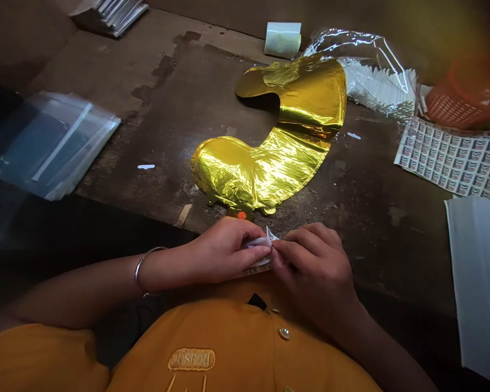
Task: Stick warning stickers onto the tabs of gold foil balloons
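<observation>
Close to my body, at the table's front edge, my left hand (216, 249) grips a small white sticker sheet (261, 268) with dark printed marks. One corner of that sheet is bent up between the hands. The thumb and forefinger of my right hand (316, 258) are pinched together at the raised corner; whether a sticker has come loose in them is too small to tell. Just beyond my hands lies a flat, shiny gold foil balloon (286, 158), curved and creased across its middle. An orange-red dot (242, 215) shows at its near edge, by my left hand.
Clear plastic sleeves (57, 144) are stacked at the left. Toward the back stand a label roll (283, 40) and a clear bag of white sticks (379, 81). On the right are an orange basket (457, 98), a printed sticker sheet (453, 158) and white card (477, 272).
</observation>
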`<action>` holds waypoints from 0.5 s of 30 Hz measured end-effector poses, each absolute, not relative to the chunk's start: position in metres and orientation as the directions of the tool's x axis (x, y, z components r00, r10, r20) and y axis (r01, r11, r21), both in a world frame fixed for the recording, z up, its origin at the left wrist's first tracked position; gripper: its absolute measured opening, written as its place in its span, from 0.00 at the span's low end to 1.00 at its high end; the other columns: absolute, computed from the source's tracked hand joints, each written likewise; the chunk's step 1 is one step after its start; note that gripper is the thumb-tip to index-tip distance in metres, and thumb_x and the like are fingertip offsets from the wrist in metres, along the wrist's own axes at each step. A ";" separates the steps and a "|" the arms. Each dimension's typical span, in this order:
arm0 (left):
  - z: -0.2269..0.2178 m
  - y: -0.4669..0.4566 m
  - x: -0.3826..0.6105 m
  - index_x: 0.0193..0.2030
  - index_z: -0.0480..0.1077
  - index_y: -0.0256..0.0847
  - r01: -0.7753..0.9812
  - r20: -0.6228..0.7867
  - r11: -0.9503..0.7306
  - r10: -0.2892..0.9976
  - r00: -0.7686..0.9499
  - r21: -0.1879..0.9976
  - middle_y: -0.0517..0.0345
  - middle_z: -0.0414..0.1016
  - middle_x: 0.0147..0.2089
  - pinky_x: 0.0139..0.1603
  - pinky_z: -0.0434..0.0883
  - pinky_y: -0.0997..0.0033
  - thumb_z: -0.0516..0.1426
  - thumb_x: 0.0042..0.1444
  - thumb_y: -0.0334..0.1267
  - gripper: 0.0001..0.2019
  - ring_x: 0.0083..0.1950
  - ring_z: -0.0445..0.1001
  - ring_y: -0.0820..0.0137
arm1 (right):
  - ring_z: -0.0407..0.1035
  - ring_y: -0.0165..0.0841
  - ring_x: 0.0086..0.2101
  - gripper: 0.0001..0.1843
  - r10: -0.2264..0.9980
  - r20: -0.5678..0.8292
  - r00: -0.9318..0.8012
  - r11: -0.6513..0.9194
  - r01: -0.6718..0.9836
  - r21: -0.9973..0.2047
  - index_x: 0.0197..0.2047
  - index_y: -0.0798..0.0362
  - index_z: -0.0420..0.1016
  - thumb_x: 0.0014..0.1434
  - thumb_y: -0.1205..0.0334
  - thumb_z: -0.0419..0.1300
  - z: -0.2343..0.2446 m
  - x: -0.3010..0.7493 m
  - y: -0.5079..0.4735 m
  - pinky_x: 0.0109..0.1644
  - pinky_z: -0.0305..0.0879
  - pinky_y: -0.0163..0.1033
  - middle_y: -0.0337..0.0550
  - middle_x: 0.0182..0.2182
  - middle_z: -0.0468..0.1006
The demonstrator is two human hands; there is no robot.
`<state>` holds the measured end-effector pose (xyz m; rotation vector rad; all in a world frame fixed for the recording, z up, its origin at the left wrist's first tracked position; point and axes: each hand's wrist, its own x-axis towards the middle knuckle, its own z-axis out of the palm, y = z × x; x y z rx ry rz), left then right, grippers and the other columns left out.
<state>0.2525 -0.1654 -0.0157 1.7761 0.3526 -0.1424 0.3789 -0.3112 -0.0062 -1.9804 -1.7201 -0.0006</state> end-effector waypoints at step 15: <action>-0.021 -0.163 0.258 0.30 0.70 0.35 0.434 -0.433 0.024 0.121 0.893 0.901 0.65 0.64 0.24 0.23 0.57 0.79 0.55 0.57 0.40 0.10 0.25 0.60 0.78 | 0.72 0.35 0.37 0.07 0.933 0.110 0.342 -0.159 0.669 -0.726 0.39 0.50 0.79 0.55 0.62 0.66 -0.009 0.397 -0.317 0.41 0.69 0.41 0.42 0.34 0.80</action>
